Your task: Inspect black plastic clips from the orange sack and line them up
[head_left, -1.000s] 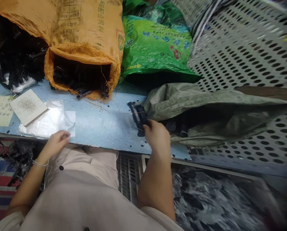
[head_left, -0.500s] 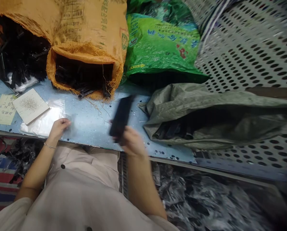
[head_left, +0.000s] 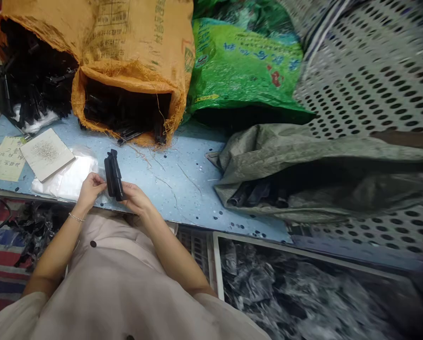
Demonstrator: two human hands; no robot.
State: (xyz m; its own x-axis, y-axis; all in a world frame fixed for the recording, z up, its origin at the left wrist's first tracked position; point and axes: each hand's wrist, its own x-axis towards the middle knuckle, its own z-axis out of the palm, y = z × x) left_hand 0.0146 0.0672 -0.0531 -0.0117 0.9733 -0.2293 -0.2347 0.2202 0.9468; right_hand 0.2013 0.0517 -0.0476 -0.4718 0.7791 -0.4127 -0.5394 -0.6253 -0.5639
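Observation:
My right hand (head_left: 135, 197) is closed around the lower end of a black plastic part (head_left: 114, 175), long and narrow with a stepped edge, held upright above the table's front edge. Just left of it, my left hand (head_left: 92, 188) pinches with thumb and fingertips at what looks like a thin clear plastic bag, faintly visible beside the fingers. Its fingertips come close to the black part; whether they touch it I cannot tell. Under and behind the left hand lies a stack of clear plastic bags (head_left: 68, 182), partly covered by a square white block (head_left: 47, 154) with dark specks.
Orange woven sacks (head_left: 137, 42) with black parts stand at the back left. A green sack (head_left: 247, 66) is behind, and a grey-green sack (head_left: 317, 141) with black pieces lies right. A note (head_left: 8, 158) is at left. Below the blue table (head_left: 183, 189), a crate (head_left: 216, 269) holds bagged pieces.
My right hand has swung left with the black part, from the middle of the table to beside my left hand. The left hand stays pinched in nearly the same place.

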